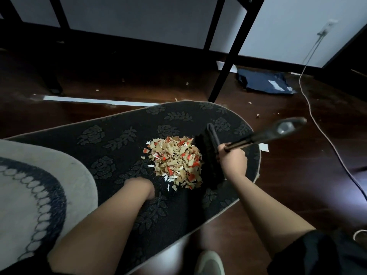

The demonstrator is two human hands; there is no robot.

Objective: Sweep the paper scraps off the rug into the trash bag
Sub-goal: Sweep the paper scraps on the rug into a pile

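Oddly, left hand (139,184) fingers hidden, sunk beside paper scraps (174,161).

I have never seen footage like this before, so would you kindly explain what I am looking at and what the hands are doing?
There is no machine here: this is one picture from a camera worn on a person's head, looking down at their own bare arms. The right hand grips a dark brush, set beside a pile of paper scraps on a dark patterned rug. The left hand is down on the rug near the pile; its fingers are hidden. A few stray scraps lie on the wooden floor. A dark blue bag lies further off.
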